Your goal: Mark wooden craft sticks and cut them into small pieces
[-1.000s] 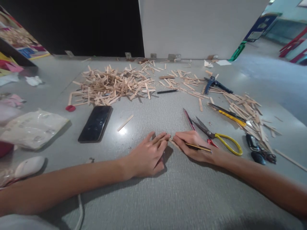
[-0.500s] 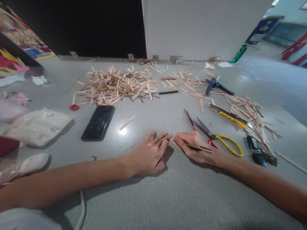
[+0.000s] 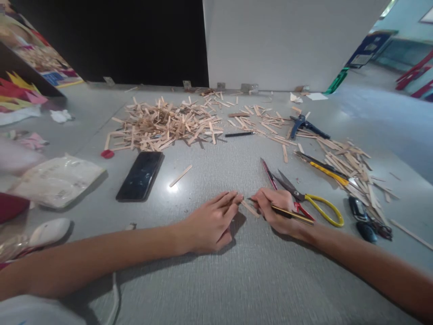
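My left hand (image 3: 214, 221) lies on the grey table with its fingers closed on one end of a popsicle stick (image 3: 250, 209), whose other end sticks out to the right. A pencil (image 3: 292, 214), dark with a yellow stripe, sits in my right hand (image 3: 275, 210) in a writing grip. Its tip is just above and right of the stick, apart from it. Beside my right hand lie scissors (image 3: 321, 210) with yellow and red handles and a dark red pencil (image 3: 268, 173). A single loose stick (image 3: 180, 175) rests to the upper left of my hands.
A heap of sticks (image 3: 165, 124) spreads at the back, with more cut pieces (image 3: 358, 167) at the right. Blue cutters (image 3: 299, 126), a yellow utility knife (image 3: 328, 173) and keys (image 3: 365, 219) lie there. A phone (image 3: 140, 176), plastic packet (image 3: 59, 180) and white mouse (image 3: 50, 232) are left.
My right hand has drawn slightly right and away from the stick, so the pencil tip and more of the stick now show. My left hand stays in place, its fingers drawn closer together.
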The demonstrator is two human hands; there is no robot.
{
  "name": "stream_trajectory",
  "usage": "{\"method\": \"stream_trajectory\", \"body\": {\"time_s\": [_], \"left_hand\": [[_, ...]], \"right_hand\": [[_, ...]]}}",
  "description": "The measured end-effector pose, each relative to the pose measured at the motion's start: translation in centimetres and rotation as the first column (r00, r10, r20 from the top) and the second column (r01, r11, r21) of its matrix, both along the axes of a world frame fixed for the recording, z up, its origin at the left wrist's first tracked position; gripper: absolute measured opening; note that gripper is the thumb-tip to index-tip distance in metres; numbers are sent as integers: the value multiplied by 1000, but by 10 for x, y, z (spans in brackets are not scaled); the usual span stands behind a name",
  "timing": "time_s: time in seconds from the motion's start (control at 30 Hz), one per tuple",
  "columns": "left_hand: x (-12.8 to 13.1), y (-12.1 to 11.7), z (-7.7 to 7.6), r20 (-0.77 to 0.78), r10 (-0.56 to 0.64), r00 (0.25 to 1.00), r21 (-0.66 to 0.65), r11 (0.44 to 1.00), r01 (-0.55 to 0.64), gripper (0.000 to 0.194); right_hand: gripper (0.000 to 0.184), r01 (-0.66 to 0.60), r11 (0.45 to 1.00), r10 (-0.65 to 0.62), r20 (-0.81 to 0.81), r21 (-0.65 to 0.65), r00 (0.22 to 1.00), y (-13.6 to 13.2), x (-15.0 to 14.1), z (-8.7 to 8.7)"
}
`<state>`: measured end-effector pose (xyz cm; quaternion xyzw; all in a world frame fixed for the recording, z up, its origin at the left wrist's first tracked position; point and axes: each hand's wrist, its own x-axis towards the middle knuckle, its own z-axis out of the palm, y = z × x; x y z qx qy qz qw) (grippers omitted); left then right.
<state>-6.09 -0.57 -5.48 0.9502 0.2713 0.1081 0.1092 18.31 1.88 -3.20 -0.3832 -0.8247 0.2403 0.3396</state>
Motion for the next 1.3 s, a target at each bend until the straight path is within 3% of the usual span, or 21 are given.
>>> {"method": "stream_trajectory", "body": {"time_s": [0.13, 0.4, 0.8, 1.1, 1.3], "left_hand": [[0, 0, 1, 15, 2, 1000, -29, 1000, -2, 78], [1, 0, 1, 37, -5, 999, -24, 1000, 6, 68], [0, 1, 1, 63, -12, 998, -17, 1000, 13, 62], [0, -5, -3, 50, 41, 998, -25, 999, -40, 67], [3, -6, 2, -27, -21, 999, 67, 998, 23, 46]], "right_hand": [[52, -71, 995, 73, 36, -67, 997, 3, -2, 3], [50, -80, 987, 86, 32, -141, 996, 6, -2, 4], [44, -114, 983, 117, 17, -142, 993, 8, -2, 4], [45, -129, 986, 132, 19, -105, 991, 12, -1, -9], [45, -159, 983, 161, 22, -93, 987, 11, -1, -7]]}}
